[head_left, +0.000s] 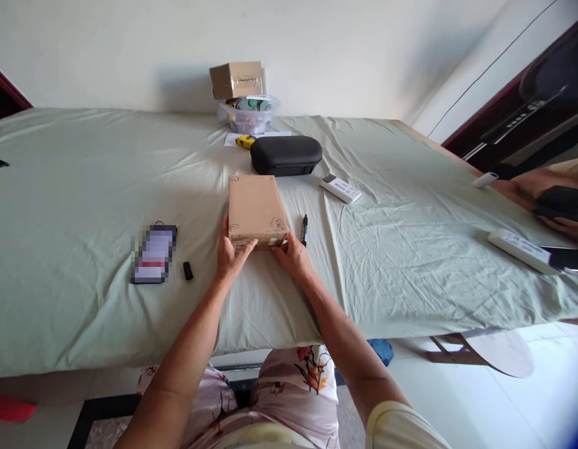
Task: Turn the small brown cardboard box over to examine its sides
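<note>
Head view: both hands steady a closed cardboard box (255, 204) midway between the near and far edges of the cloth-covered table (83, 206); its contents are hidden. The left hand (231, 252) and right hand (293, 254) grip its near corners, thumbs on the front, fingers round the sides. Shifting it would likely call for even pressure. By the far edge, a clear tub (251, 121) holds small items, some green.

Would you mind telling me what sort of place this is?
Probably a room in a home: the cloth-covered table, the pale tiled floor and the person's floral clothing suggest that.
</note>
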Action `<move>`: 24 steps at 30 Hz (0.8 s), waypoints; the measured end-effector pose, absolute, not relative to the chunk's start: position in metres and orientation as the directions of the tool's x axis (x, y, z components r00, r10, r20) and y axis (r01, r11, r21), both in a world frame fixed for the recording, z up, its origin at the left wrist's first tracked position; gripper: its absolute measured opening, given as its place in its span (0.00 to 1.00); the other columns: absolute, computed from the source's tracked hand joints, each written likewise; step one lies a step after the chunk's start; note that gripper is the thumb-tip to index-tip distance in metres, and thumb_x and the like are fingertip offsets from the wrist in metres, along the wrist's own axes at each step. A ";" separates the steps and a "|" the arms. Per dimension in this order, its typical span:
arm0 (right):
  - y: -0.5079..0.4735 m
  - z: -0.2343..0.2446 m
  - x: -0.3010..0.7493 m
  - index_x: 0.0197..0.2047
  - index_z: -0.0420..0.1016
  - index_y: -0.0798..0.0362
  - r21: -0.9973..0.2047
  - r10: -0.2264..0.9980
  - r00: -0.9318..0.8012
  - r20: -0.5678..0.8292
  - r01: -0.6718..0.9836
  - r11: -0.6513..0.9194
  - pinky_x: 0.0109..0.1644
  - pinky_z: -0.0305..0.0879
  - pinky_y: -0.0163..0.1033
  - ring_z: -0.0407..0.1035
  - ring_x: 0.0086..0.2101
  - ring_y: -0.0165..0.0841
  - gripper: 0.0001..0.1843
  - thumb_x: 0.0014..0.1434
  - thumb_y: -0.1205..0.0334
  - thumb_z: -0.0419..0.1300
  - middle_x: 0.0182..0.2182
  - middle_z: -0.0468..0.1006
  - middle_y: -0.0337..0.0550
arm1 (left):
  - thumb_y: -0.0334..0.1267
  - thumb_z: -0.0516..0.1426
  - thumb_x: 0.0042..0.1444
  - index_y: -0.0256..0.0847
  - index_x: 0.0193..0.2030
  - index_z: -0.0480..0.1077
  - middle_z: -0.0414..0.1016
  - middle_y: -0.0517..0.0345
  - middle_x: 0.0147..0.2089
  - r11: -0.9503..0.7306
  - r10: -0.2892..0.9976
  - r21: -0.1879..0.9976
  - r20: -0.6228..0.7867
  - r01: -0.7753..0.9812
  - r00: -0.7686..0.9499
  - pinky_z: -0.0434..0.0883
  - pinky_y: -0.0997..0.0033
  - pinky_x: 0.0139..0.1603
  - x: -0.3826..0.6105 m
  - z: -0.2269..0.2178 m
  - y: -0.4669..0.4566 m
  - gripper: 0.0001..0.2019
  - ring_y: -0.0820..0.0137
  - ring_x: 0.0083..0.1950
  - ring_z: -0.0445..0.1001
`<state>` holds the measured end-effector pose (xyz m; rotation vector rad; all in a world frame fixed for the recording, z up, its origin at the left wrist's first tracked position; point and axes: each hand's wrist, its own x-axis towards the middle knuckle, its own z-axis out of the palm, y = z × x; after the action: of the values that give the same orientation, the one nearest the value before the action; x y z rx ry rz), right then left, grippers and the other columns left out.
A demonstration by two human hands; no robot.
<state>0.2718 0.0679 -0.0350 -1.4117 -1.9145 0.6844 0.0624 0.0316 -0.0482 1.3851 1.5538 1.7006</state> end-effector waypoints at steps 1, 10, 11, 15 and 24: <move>0.067 -0.034 0.272 0.70 0.71 0.46 -0.733 0.958 -0.214 0.192 0.618 0.284 0.41 0.72 0.39 0.75 0.31 0.34 0.35 0.60 0.62 0.64 0.36 0.85 0.39 | 0.49 0.72 0.56 0.45 0.80 0.56 0.75 0.38 0.74 -0.261 0.842 0.928 0.354 0.266 -0.407 0.76 0.47 0.75 0.063 -0.049 0.032 0.49 0.51 0.73 0.79; 0.071 -0.041 0.273 0.80 0.63 0.51 -0.698 0.964 -0.220 0.148 0.668 0.259 0.51 0.77 0.45 0.79 0.39 0.39 0.46 0.58 0.64 0.62 0.48 0.87 0.48 | 0.40 0.75 0.50 0.42 0.77 0.60 0.78 0.38 0.71 -0.207 0.843 0.935 0.320 0.287 -0.434 0.75 0.48 0.76 0.060 -0.052 0.036 0.49 0.50 0.73 0.79; 0.071 -0.041 0.273 0.79 0.63 0.51 -0.704 0.963 -0.224 0.150 0.660 0.263 0.51 0.77 0.45 0.79 0.39 0.38 0.46 0.58 0.64 0.61 0.47 0.87 0.48 | 0.40 0.74 0.50 0.42 0.76 0.61 0.78 0.38 0.71 -0.208 0.840 0.934 0.323 0.292 -0.435 0.75 0.49 0.76 0.060 -0.051 0.035 0.48 0.51 0.73 0.79; 0.068 -0.034 0.273 0.77 0.66 0.53 -0.726 0.956 -0.234 0.175 0.625 0.286 0.48 0.75 0.42 0.77 0.35 0.36 0.42 0.59 0.62 0.62 0.40 0.87 0.44 | 0.39 0.74 0.52 0.44 0.75 0.63 0.80 0.41 0.69 -0.195 0.843 0.934 0.315 0.299 -0.436 0.78 0.52 0.72 0.060 -0.046 0.033 0.45 0.53 0.69 0.82; 0.064 -0.027 0.276 0.66 0.76 0.52 -0.762 0.927 -0.149 0.344 0.533 0.368 0.46 0.76 0.43 0.78 0.36 0.36 0.45 0.69 0.23 0.50 0.51 0.86 0.54 | 0.38 0.74 0.49 0.44 0.75 0.62 0.78 0.40 0.71 -0.197 0.849 0.920 0.333 0.340 -0.410 0.74 0.48 0.75 0.062 -0.038 0.030 0.47 0.51 0.73 0.78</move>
<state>0.2756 0.0641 -0.0268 -1.2790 -1.8103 0.6063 0.0618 0.0296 -0.0384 1.3824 1.6524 1.6405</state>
